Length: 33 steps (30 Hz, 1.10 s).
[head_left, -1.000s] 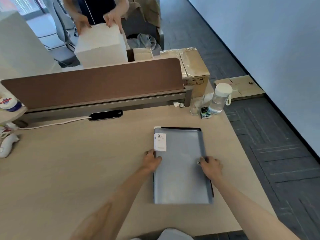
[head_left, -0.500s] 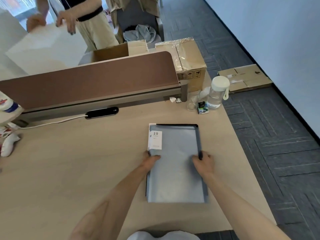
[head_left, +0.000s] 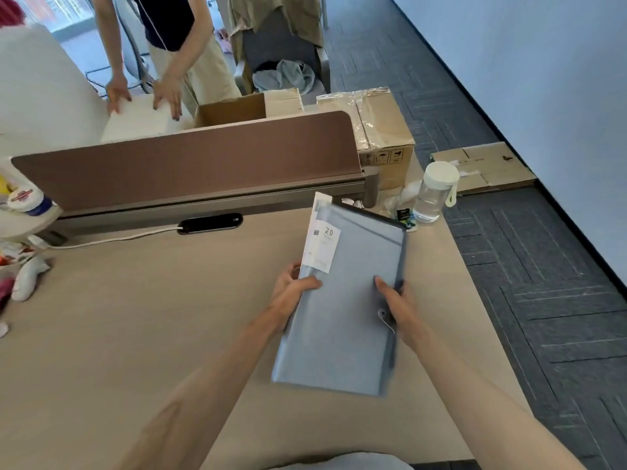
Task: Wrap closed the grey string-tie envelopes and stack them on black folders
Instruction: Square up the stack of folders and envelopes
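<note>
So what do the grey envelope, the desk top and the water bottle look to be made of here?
Grey envelope: probably thin matte plastic, smooth with a soft sheen; coated card is possible. Both hands grip its sides.
Desk top: pale wood-look laminate, faint straight grain, flat finish.
Water bottle: clear plastic or glass, see-through body, with an opaque white cap and a pale loop strap.

desk point(head_left: 135, 334): light wood | divider point(head_left: 190, 171): brown | floor point(head_left: 543, 300): dark carpet | wall point(head_left: 559, 79): pale blue
</note>
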Motion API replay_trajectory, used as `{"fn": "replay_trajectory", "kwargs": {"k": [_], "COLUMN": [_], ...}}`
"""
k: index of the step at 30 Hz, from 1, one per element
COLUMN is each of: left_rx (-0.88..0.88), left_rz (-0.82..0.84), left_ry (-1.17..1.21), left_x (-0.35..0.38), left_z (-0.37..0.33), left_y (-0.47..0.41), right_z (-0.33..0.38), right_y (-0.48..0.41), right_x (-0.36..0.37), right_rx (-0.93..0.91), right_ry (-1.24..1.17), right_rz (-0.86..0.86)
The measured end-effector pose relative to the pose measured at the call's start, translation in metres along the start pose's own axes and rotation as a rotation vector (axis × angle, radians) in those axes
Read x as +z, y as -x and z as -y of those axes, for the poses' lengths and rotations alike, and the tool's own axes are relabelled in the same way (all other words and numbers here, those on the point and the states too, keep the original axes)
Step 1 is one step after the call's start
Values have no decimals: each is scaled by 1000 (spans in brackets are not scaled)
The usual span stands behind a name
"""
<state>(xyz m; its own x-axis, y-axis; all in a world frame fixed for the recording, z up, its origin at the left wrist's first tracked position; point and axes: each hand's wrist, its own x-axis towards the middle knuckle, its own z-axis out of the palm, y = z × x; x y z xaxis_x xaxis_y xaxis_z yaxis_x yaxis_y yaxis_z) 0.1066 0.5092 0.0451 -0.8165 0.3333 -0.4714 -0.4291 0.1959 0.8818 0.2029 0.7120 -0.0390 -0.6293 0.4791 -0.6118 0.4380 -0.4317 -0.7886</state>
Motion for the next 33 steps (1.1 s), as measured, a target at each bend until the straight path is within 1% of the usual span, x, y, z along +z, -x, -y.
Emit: {"fn": "replay_trajectory", "kwargs": {"k": [2, 4, 8, 11, 14, 17, 21, 26, 28, 31, 33], "left_rx": [77, 148, 286, 354, 391, 375, 329, 437, 444, 401, 379], "left_rz": [0, -18, -75, -113, -133, -92, -64, -17, 20, 30, 76], "left_ry": [7, -9, -74, -120, -164, -204, -174, -121, -117, -139, -162], "left_x": [-23, -49, -100, -142, -180, -208, -224, -233, -237, -237, -237], "left_z": [-9, -20, -40, -38, -28, -10, 0, -27, -29, -13, 4], "left_y": [5, 11, 17, 18, 17, 14, 14, 8, 1, -5, -10], "right_z": [24, 43, 62, 65, 57, 46, 38, 40, 38, 30, 24], "right_y": [14, 28, 53, 72, 82, 91, 104, 109, 110, 109, 107], "right_x": [18, 41, 96, 133, 158, 179, 197, 209, 211, 211, 212], "right_rx": [-112, -254, -437, -530, -564, -566, -548, -585, -570, -529, -504], "right_ry": [-85, -84, -4, 86, 206, 285, 258, 219, 220, 259, 290], "right_rz": [8, 5, 17, 38, 52, 70, 54, -34, -73, -97, -95]}}
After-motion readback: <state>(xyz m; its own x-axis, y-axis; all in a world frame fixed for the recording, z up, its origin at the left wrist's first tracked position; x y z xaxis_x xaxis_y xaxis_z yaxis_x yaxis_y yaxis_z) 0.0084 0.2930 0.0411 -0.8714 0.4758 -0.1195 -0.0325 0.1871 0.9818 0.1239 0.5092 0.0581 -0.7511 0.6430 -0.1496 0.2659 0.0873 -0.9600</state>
